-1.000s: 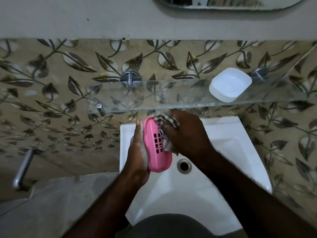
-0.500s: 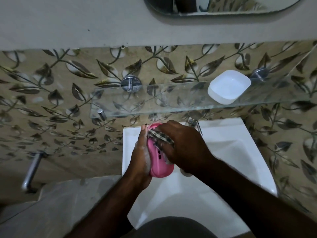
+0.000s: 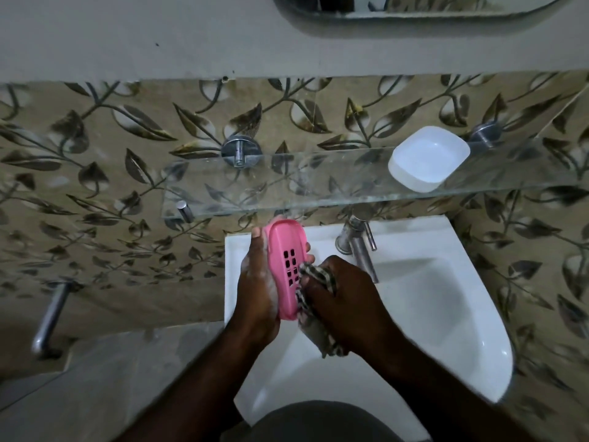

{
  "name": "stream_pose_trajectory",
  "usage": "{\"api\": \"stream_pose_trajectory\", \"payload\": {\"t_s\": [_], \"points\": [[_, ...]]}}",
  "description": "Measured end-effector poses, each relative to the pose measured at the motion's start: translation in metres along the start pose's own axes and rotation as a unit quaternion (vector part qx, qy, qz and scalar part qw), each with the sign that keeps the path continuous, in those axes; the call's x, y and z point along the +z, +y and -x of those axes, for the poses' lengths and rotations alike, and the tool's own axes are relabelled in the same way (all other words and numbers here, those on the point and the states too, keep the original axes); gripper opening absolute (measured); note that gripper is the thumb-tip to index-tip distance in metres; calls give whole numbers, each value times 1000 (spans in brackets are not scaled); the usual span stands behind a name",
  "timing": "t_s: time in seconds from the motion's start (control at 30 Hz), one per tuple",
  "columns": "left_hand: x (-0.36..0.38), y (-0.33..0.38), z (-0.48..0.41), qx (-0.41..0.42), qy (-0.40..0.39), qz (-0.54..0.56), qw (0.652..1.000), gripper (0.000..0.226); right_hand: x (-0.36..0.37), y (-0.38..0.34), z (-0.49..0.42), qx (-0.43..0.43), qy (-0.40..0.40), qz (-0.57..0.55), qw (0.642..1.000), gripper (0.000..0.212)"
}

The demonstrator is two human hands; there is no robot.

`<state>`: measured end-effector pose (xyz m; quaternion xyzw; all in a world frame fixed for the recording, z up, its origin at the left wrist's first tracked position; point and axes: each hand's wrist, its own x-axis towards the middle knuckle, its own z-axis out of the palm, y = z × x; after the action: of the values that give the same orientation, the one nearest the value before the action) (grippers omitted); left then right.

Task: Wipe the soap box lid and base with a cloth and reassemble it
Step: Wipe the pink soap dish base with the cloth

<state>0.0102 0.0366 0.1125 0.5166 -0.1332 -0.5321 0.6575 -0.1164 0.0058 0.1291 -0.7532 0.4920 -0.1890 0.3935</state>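
The front edge of the clear glass shelf (image 3: 287, 205) runs just above my hands, and the top end of the pink oblong plastic soap box piece (image 3: 287, 247) comes close under it. The chrome tap (image 3: 358, 247) stands just to its right, near my right grip (image 3: 347, 301). The bowl of the white ceramic sink (image 3: 446, 314) opens wide below and to the right of both hands. The lower end of the pink piece is covered by the brown-and-white checked cloth (image 3: 320, 336), and my right fingers are buried in that cloth, curled round it and pressing it to the pink face. The mirror (image 3: 446, 8) is cut off by the top of the view. I cannot tell whether the pink piece is lid or base. My left grip (image 3: 256, 282) wraps it from the left, fingertips hooked over its far edge. It stands on end over the sink's back left corner, ends rounded, with two columns of small square holes. The white dish-shaped plastic soap box piece (image 3: 428, 157) sits on the shelf, well apart.
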Motion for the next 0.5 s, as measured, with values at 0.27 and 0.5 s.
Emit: {"api": "stream_pose_trajectory", "payload": {"t_s": [0.27, 0.5], "points": [[1, 3, -7, -91, -22, 1, 996, 84, 0, -16, -13, -183, 69, 91, 977, 21], [-16, 10, -20, -95, 1, 29, 995, 82, -3, 4, -2, -192, -89, 119, 970, 21]]}}
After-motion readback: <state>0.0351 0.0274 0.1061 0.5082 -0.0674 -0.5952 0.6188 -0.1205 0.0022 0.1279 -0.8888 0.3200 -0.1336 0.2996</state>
